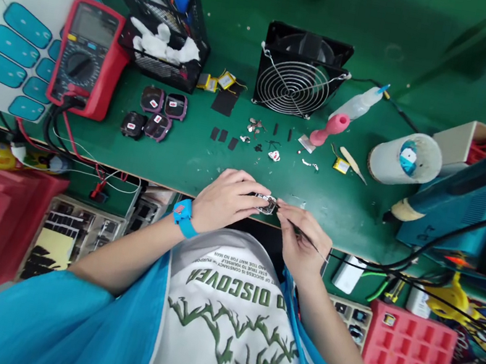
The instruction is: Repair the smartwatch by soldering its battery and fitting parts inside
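At the front edge of the green bench, my left hand [233, 199] is closed on a small electronic device [268, 205] with an open casing. Its fingers hold the device from the left and partly hide it. Pinched in my right hand [303, 236] is a thin dark tool, perhaps tweezers [308, 240], with its tip end at the right side of the device. Just beyond my hands lie small loose parts [274, 156] and several black pads [223, 136]. A blue wrist strap [185, 217] circles my left wrist.
A fan [296, 72] stands at the back, near a pink-handled tool [329, 129] and a bottle [357, 105]. Left are a red multimeter [85, 57], several small dark cases [159, 125] and a mesh organizer [164, 64]. A white cup [383, 159] and soldering equipment [454, 213] stand right.
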Motion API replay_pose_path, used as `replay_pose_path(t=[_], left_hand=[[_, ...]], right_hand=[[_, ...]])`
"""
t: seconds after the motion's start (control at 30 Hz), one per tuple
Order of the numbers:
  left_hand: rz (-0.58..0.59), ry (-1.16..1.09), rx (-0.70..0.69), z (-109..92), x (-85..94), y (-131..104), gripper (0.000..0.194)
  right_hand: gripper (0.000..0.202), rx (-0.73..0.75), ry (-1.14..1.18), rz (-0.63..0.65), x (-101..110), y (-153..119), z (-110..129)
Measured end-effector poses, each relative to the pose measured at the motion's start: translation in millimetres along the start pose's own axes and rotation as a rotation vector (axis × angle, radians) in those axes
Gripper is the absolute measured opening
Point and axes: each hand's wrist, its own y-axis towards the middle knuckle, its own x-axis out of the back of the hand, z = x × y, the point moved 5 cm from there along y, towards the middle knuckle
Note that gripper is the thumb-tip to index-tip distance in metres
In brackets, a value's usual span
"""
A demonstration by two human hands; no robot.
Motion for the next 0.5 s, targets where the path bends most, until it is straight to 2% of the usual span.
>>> replay_pose_path(t=[0.1,0.23,0.5], left_hand=[[0.014,0.003,0.007,0,-0.4,0,0.029],[0.000,-0.003,0.008,1,-0.6,-1,0.028],[-0.057,-0.009,-0.009,-1,1.7,-2,0.022]], right_hand=[[0.019,-0.008,-0.028,-0.038,0,-1,0],[0.014,-0.092,0.026,-0.079,0,-1,-5],[0.006,-0.217,0.166,-0.070,4,1,-21]])
